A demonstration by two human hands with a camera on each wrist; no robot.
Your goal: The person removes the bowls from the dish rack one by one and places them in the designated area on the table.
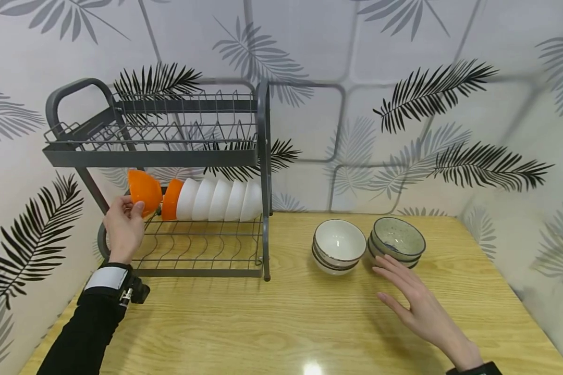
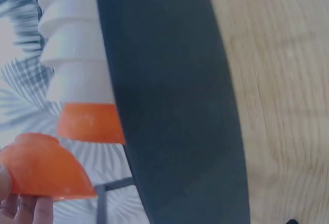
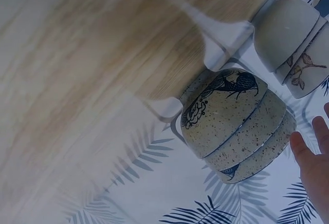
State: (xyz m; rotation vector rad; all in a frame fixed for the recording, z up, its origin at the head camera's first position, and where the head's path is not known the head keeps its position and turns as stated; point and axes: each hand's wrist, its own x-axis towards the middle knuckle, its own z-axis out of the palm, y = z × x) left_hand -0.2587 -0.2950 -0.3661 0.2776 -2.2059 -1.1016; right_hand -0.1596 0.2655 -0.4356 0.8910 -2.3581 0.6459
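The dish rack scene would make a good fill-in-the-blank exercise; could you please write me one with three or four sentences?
1. The left hand holds an ____ bowl at the lower tier of the dish rack.
2. The right hand lies open beside the ____ stack of bowls.
3. The cream stack of bowls stands on the ____ table.
4. In the rack, next to the second orange bowl, stands a row of ____ bowls.

Missing words: orange; speckled; wooden; white
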